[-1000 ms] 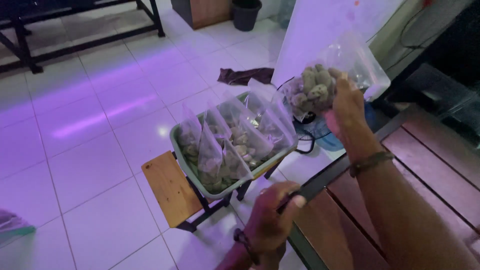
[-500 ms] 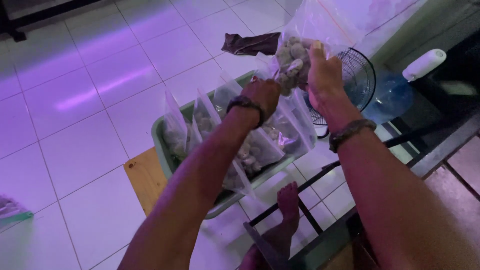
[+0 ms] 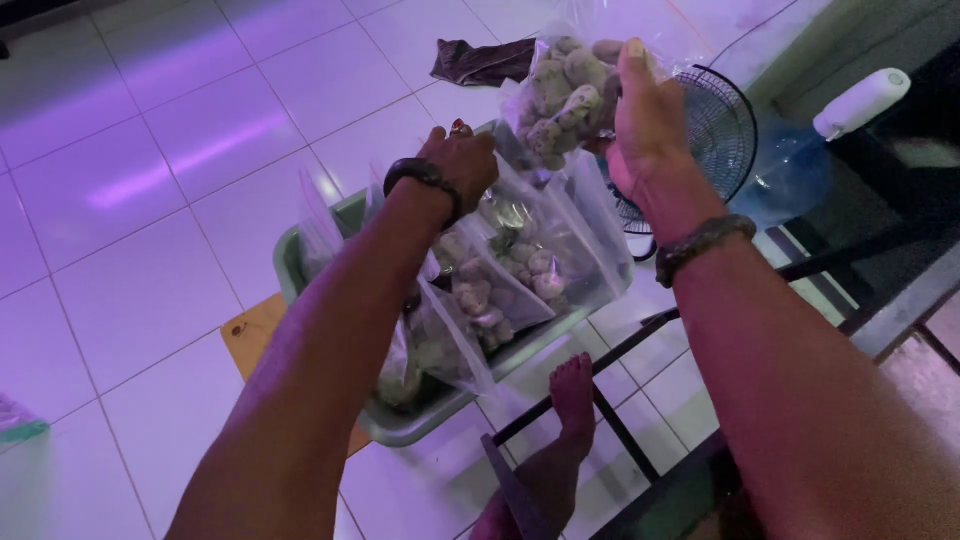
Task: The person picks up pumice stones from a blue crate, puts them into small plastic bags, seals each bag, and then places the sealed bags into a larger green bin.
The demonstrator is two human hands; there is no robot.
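the right hand grips a clear bag of pale lumps at upper centre, the fisted left hand just lower-left of it, above the bag-filled green tray.

clear bags of pale beige lumps, grey-green tray, dark brown cloth at twelve o'clock, white tiles tinted purple.

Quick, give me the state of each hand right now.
Left hand: closed, knuckles up, at the lower edge of the clear bag of pale lumps; its grip is hidden.
Right hand: closed on that bag.
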